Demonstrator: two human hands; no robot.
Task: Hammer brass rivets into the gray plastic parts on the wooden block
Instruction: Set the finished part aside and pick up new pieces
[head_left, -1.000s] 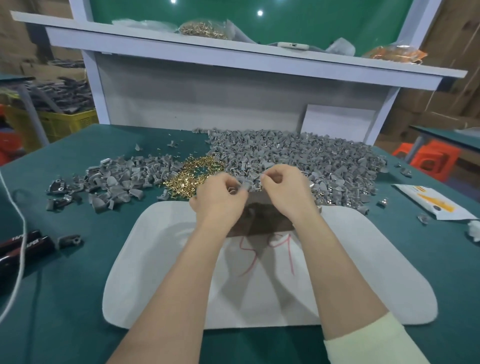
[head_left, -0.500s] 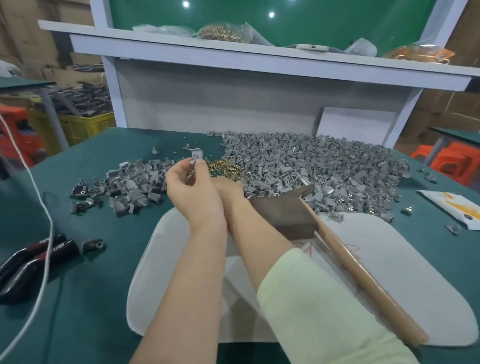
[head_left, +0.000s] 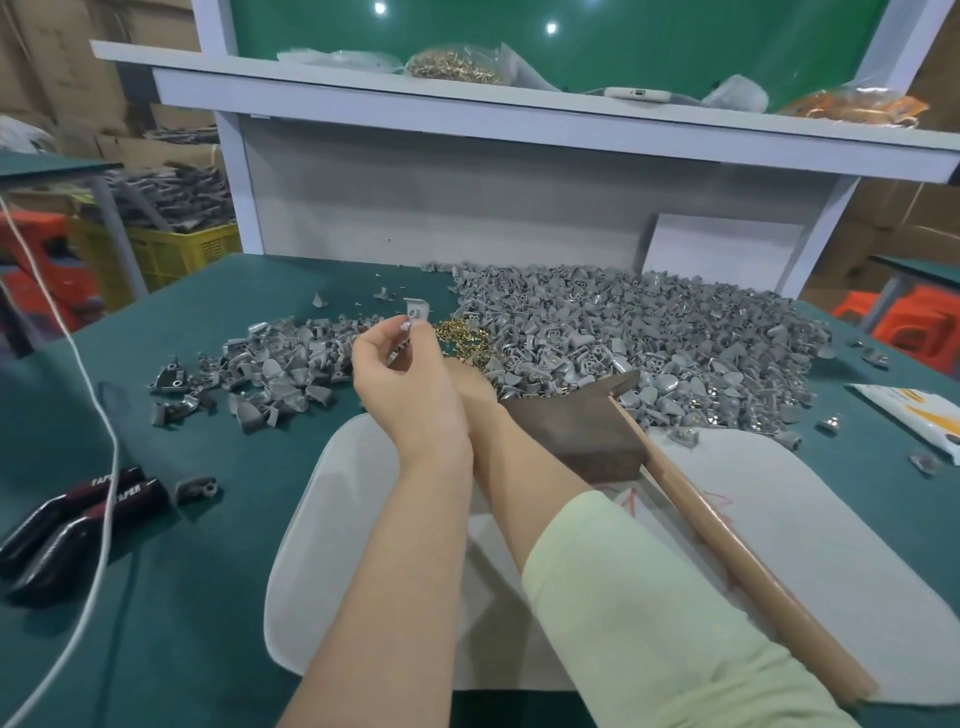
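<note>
From my station I see one gray part (head_left: 418, 312) raised above the table (head_left: 208, 571), pinched in the fingertips of the left hand (head_left: 410, 384). The rivets (head_left: 465, 340) lie at its 4 o'clock. The right hand (head_left: 480, 387) is mostly hidden behind the left; its grip I cannot tell. The block (head_left: 576, 426) sits at 3 o'clock of the hands, with the hammer (head_left: 727, 540) lying against it.

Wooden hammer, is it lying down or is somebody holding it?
Lying down. The light wooden hammer handle rests slanted across the white mat; nobody grips it.
</note>
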